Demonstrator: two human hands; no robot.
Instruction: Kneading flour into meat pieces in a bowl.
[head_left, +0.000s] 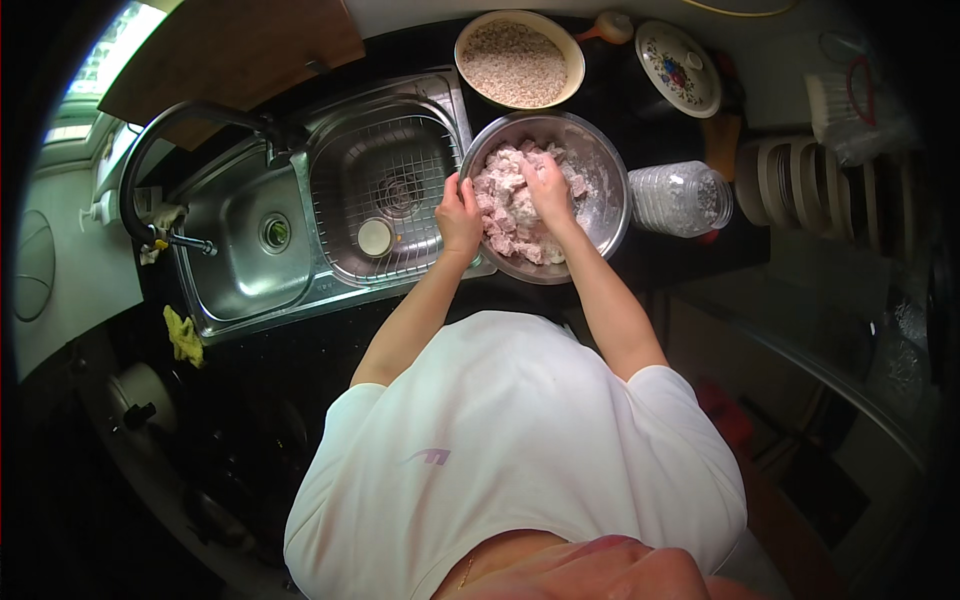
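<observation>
A large stainless steel bowl (611, 225) stands on the dark counter, right of the sink. Pale pink chunks that look like raw meat (506, 217), coated in white powder, fill much of it. My left hand (459, 216) grips the bowl's left rim. Inside the bowl, my right hand (548, 187) is in among the chunks; its fingertips are partly hidden by them, so whether it grips any is unclear. White powder clings to the bowl's inner right wall. Close to the bowl's right side, a clear plastic jar (671, 199) with white contents lies with its mouth pointing right.
Behind the bowl stands a cream basin (574, 71) of grainy beige material. A floral lid (679, 69) is at the back right. Left is a double sink (319, 277) with a wire rack, a round white lid (376, 237) and a black faucet (139, 157). A yellow cloth (183, 337) lies near the front edge.
</observation>
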